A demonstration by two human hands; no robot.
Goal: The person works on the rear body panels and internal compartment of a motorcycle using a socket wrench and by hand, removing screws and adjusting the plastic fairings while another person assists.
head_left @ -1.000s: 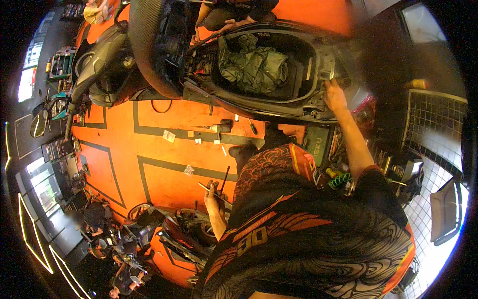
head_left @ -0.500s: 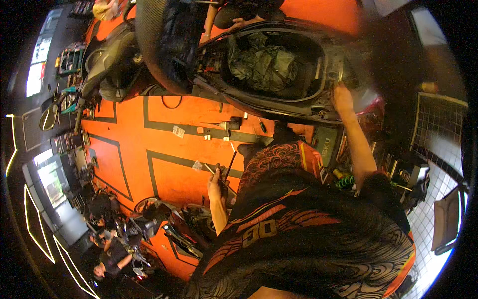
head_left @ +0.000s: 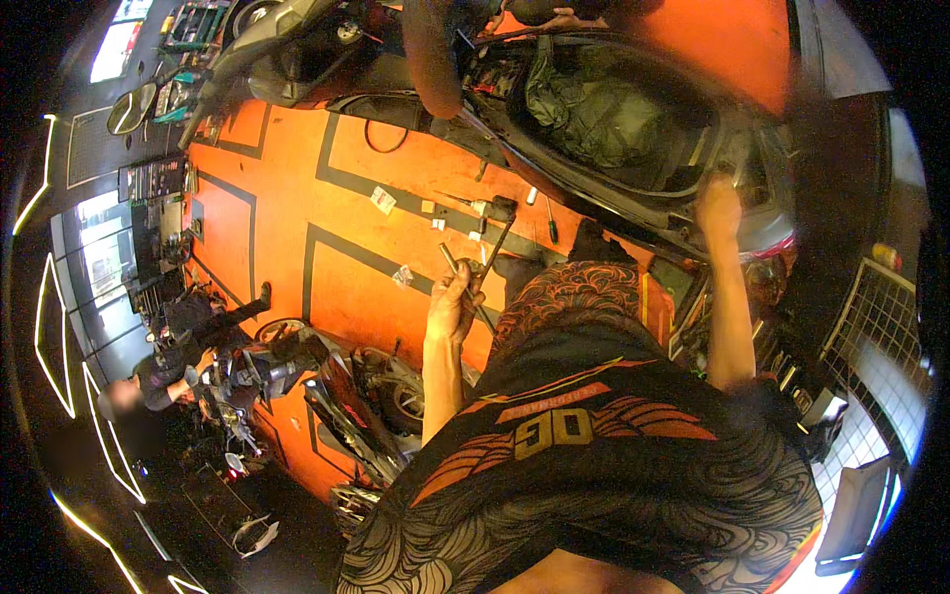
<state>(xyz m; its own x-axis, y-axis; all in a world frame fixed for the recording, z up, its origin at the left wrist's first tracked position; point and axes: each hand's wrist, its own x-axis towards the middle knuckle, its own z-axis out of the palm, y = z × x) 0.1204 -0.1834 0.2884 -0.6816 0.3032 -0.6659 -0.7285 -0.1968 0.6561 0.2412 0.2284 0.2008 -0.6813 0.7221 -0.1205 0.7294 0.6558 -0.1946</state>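
Observation:
Out in front of me, low over the orange floor, my left hand point(head_left: 455, 300) is closed around a long, thin dark rod-shaped tool point(head_left: 497, 249). A short metal rod point(head_left: 447, 257) also sticks out of its fingers; whether the two are one tool I cannot tell. My right hand point(head_left: 719, 206) is at the tail of a dark scooter point(head_left: 604, 183), its fingers curled at the panel behind the storage well. What it grips there is hidden and smeared. Inside the open well lies a crumpled dark green cloth or sheet point(head_left: 594, 111). The seat point(head_left: 430, 59) stands raised.
On the orange floor point(head_left: 287, 188) are a power tool point(head_left: 495, 208), a screwdriver point(head_left: 553, 230), small boxes and a plastic bag point(head_left: 401, 276). Across the scooter a co-worker's hand point(head_left: 579, 20) shows. Another person point(head_left: 158, 381) is beside a motorcycle point(head_left: 346, 406) at lower left. A wire rack point(head_left: 871, 317) stands right.
My view has shifted, so the scooter sits further right and the left hand higher. The left hand still holds its tool, and the right hand stays at the scooter's tail.

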